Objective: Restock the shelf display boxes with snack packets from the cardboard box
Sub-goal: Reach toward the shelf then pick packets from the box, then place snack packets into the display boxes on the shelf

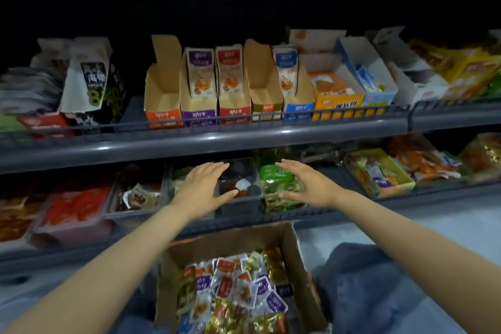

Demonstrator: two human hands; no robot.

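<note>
Display box [244, 205], dark, is lying between both hands, long axis running back into the lower shelf [433, 194]; left hand [203, 184] and right hand [309, 184] are flanking it equally near, fingers spread, empty.

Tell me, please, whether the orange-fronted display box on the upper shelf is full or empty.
Empty: the orange-fronted display box shows only bare cardboard inside, while the purple-fronted box beside it holds upright packets.
</note>
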